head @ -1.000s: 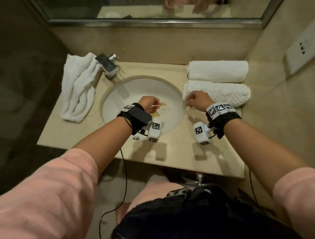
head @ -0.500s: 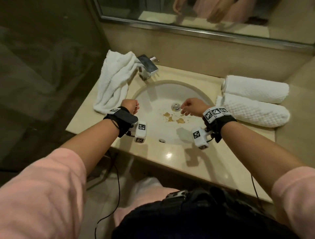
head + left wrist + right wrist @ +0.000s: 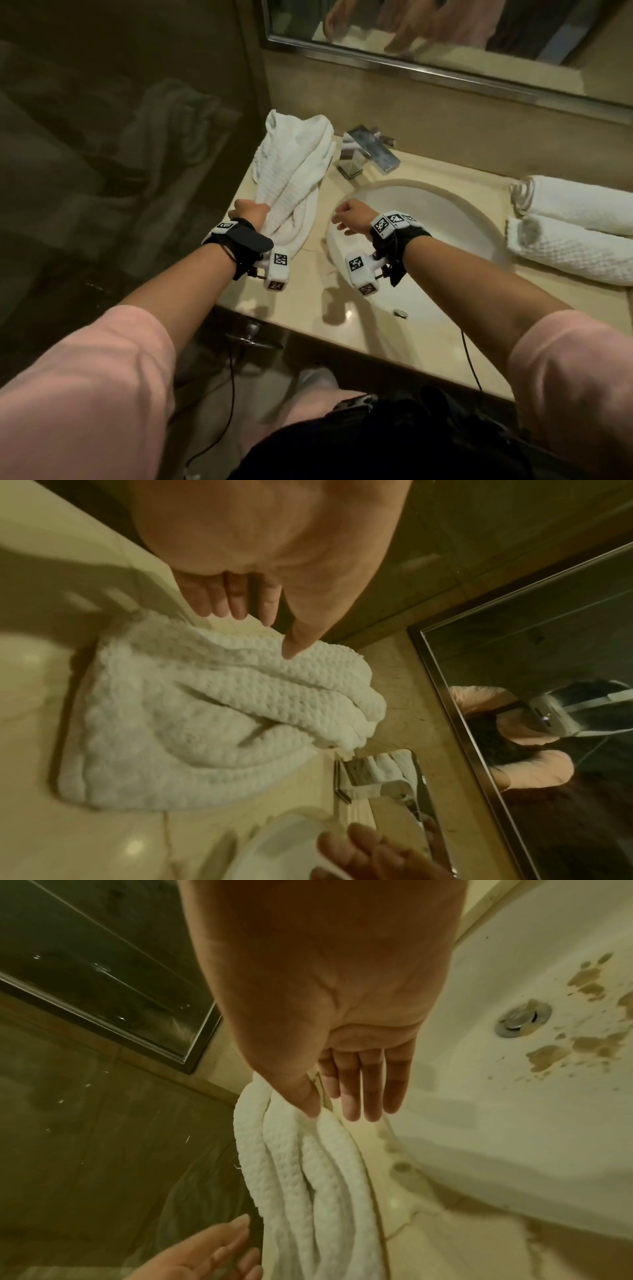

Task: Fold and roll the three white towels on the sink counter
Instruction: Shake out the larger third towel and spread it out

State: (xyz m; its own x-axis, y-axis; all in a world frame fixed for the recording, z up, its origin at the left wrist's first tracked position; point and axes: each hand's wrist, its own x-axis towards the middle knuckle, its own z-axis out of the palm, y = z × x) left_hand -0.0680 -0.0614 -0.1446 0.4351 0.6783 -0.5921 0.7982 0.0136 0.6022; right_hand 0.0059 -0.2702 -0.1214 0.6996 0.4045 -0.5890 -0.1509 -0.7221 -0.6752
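Note:
A crumpled white towel lies on the left end of the beige counter. My left hand is at its near left edge with the fingers straight; the thumb tip touches the cloth. My right hand hovers over the sink's left rim beside the towel, fingers straight and holding nothing. Two rolled white towels lie side by side at the counter's right end, the far roll and the near roll.
A chrome faucet stands behind the white basin, which has brown stains around the drain. A mirror hangs above. A glass partition borders the counter's left edge.
My view has swung left. Both hands left the middle of the sink and moved left to the crumpled towel; the left hand now touches it.

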